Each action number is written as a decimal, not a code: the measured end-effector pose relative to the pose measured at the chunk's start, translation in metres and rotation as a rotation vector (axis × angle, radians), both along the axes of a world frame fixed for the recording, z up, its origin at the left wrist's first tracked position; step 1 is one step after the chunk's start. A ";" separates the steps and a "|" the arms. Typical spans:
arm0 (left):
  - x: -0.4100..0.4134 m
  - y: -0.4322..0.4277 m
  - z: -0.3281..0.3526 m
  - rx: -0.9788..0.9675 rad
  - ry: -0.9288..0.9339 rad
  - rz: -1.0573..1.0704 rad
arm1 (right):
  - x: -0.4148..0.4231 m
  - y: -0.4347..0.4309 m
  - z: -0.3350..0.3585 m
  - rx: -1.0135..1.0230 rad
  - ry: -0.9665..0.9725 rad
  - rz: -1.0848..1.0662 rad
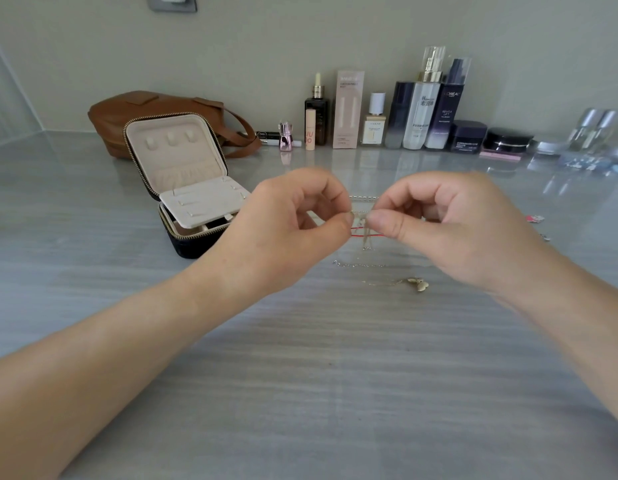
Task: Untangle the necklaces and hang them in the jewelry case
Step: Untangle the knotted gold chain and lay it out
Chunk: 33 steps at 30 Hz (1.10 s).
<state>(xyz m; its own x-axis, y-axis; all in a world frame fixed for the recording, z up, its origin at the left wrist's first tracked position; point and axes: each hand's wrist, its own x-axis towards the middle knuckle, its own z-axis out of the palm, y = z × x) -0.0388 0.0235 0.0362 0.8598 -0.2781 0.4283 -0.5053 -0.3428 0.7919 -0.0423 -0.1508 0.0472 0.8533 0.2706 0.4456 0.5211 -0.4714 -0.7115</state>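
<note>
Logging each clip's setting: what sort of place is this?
Probably a home dressing table or vanity: skincare and makeup bottles line the wall, an open jewelry case sits on the grey tabletop, and a brown leather bag lies behind it.

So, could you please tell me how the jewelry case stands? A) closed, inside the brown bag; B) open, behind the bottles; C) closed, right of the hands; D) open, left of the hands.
D: the jewelry case stands with its lid up, left of the left hand, which pinches the necklaces.
</note>
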 end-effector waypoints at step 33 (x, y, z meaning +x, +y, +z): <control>-0.002 0.000 0.002 0.072 0.039 -0.027 | -0.003 0.004 -0.004 -0.096 0.072 0.040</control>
<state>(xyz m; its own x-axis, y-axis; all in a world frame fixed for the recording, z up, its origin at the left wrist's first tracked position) -0.0408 0.0240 0.0381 0.8672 -0.3302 0.3728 -0.4846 -0.3864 0.7848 -0.0448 -0.1472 0.0435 0.8701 0.3434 0.3537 0.4896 -0.5188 -0.7008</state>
